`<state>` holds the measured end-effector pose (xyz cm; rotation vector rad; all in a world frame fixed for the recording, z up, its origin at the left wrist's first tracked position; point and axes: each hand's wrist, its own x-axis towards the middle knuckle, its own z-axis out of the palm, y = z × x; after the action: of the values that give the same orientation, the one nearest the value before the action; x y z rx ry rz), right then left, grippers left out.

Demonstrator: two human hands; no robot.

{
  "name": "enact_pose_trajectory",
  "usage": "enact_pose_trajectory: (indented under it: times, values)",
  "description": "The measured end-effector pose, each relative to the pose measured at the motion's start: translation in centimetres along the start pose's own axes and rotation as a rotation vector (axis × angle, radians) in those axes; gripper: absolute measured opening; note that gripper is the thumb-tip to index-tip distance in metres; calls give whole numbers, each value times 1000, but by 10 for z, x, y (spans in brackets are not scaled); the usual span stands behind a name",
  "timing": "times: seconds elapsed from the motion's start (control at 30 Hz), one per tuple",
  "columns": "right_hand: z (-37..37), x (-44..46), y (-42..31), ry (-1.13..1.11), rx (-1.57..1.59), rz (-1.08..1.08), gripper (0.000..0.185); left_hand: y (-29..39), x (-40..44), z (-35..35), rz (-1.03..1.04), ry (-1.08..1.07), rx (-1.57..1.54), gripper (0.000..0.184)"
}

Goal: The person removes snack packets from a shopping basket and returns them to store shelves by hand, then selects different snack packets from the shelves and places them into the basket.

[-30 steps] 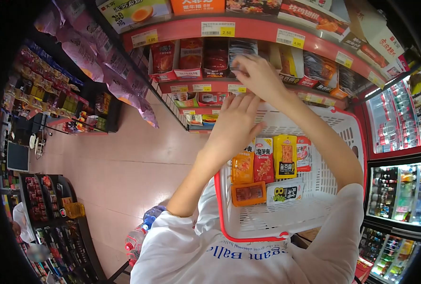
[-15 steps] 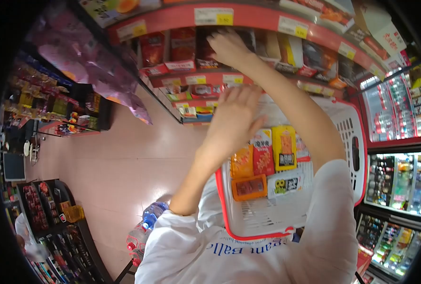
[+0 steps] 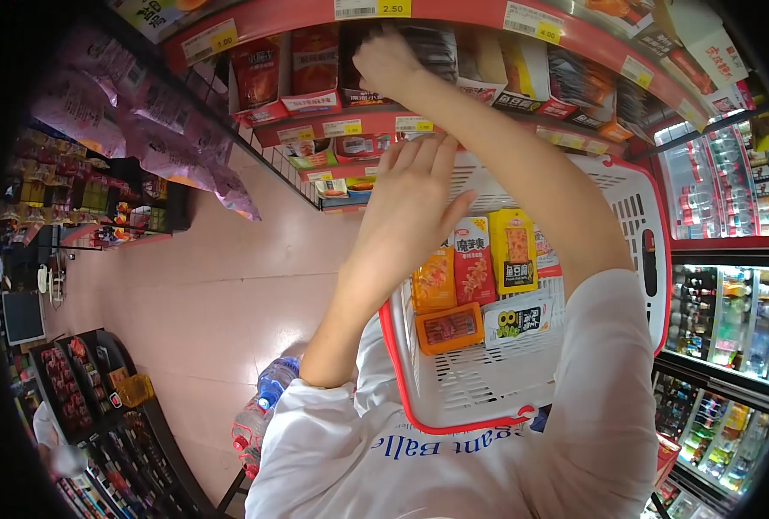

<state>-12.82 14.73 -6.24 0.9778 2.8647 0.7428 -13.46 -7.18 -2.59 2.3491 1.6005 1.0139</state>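
My right hand (image 3: 386, 62) reaches into a dark box of snack packets on the upper shelf, and its fingertips are hidden there. Below it my left hand (image 3: 415, 186) is open, palm down and fingers extended, over the left rim of a white basket (image 3: 479, 394) with a red edge. The basket holds an orange pouch (image 3: 434, 281), a red packet (image 3: 474, 259), a yellow packet (image 3: 514, 248), an orange tray pack (image 3: 450, 329) and a white packet (image 3: 518, 318). Another red and white packet is partly covered by my right forearm.
Boxes of red packets (image 3: 315, 60) stand left of my right hand. Pink bags (image 3: 164, 130) hang at the left. Drink coolers (image 3: 730, 320) line the right. Bottles (image 3: 276, 381) stand on the floor by my left elbow. At lower left a person's white sleeve (image 3: 47, 426) shows.
My right hand has moved left along the shelf, from the dark packets into the box beside them. My left hand has shifted slightly left and stays open. The view has shifted a little.
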Motion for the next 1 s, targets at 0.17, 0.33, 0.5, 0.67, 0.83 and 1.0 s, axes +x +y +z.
enact_pose_trajectory:
  times: [0.17, 0.33, 0.5, 0.67, 0.83, 1.0]
  values:
    - [7, -6, 1, 245, 11, 73, 11, 0, 1, 0, -22, -38, -16, 54]
    - [6, -7, 9, 252, 145, 104, 11, -1, 2, 2, -8, -19, -8, 53]
    - [9, -8, 14, 331, 149, 139, 17, 0, 3, 3, -22, -52, -13, 54]
    - [16, -10, 20, 638, 302, 87, 28, 0, 4, 4, -5, -46, -28, 54]
    - [-12, -20, 20, 354, 376, 150, 32, 7, 5, 0, -44, -64, -75, 54]
    - [-3, -13, 32, 721, 316, -3, 33, 0, 9, -6, -258, 210, -1046, 50]
